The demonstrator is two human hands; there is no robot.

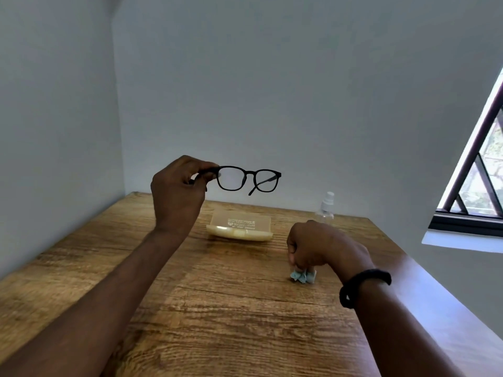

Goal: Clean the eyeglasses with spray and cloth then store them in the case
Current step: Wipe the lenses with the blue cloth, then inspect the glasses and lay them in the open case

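Wooden table (217, 308) bearing the case (239, 227) meets grey walls (299, 91).

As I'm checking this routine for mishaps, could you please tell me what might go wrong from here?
1. The left hand has its grip on one end of the eyeglasses only, raised above the table; they could slip and drop.
2. The spray bottle stands close behind the right hand; lifting the cloth might tip it.
3. The crumpled cloth touches the table and may carry grit onto the lenses.
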